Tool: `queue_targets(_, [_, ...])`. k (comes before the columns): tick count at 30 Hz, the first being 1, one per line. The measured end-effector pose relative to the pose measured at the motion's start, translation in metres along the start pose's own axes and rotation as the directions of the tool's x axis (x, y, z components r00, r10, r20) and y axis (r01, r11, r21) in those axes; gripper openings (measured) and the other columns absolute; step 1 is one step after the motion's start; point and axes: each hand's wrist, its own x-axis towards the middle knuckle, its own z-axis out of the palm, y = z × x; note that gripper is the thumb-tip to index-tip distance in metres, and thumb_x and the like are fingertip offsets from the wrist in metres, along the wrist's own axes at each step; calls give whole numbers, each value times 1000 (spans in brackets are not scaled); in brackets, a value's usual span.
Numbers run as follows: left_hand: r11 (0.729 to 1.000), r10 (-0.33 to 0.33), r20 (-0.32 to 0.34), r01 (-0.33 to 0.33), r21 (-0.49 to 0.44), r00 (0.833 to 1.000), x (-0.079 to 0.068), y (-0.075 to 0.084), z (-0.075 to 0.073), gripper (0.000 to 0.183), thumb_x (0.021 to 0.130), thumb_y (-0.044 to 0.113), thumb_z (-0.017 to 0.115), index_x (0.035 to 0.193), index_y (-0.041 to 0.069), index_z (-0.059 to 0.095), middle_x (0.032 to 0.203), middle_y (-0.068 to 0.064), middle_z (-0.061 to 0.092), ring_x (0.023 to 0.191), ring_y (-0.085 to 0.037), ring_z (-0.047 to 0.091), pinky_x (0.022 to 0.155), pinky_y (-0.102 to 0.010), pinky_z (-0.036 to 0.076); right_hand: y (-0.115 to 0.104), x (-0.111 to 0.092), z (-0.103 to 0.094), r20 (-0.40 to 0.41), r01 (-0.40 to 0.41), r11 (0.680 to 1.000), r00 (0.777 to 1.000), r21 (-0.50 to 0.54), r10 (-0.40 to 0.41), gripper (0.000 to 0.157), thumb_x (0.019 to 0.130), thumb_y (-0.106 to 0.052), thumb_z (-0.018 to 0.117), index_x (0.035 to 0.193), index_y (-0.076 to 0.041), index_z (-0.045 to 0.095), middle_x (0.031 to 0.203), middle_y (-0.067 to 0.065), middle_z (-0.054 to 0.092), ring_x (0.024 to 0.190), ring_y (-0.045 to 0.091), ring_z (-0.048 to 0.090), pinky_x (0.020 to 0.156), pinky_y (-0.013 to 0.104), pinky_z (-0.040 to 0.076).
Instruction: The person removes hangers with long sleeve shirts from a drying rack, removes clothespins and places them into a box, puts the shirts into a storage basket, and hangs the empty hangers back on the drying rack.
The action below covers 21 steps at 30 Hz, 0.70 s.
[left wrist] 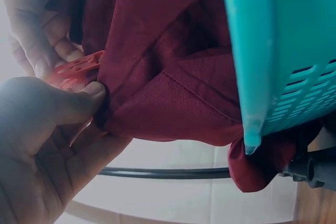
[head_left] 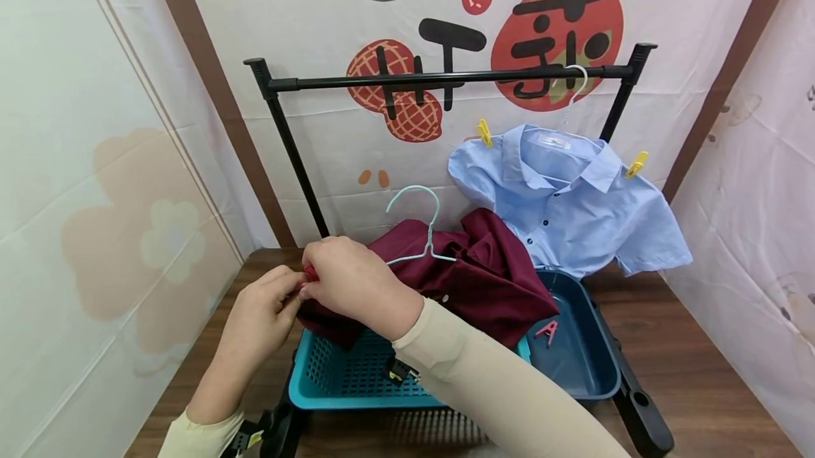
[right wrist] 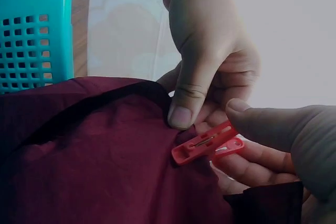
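Note:
A maroon shirt lies bunched over the turquoise basket, with a light-blue hanger at its collar area. My left hand pinches the left edge of the shirt, its thumb pressed on the cloth in the right wrist view. My right hand holds a red clothespin between thumb and fingers. The clothespin's tip overlaps the shirt's edge beside my left thumb. In the head view the fingers hide most of the clothespin.
A black rack spans the back. From it hangs a light-blue shirt on a white hanger, with yellow clothespins at its shoulders. A dark blue tray with a pink clothespin stands right of the basket.

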Motion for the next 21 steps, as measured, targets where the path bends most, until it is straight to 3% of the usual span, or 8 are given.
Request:
queue_targets(10, [1000,1,-5,-1,-4,1000,-1,0,0,22,81,-6,81,93,11,74,84,7,62,67,-6,49,62,-13,36,2,2,4,-44,28,999,999,-26,-30,16,94,-33,77,96,-18,72,87,-9,70,82,6,61,70,18,50])
queue_targets(17, [1000,-4,3,4,5,1000,-1,1,0,23,81,-4,83,91,14,72,84,7,61,68,-7,48,60,-24,43,2,1,2,-80,41,999,996,-10,-42,14,94,-31,77,94,-18,72,88,-9,69,81,5,61,69,17,49])
queue_targets(21, [1000,-6,-3,6,2,1000,-1,1,-1,24,80,-4,83,89,14,70,84,8,60,67,-7,47,60,-21,40,0,0,1,-100,51,999,994,-13,-52,14,94,-31,76,96,-18,72,90,-8,70,83,6,62,71,17,50])
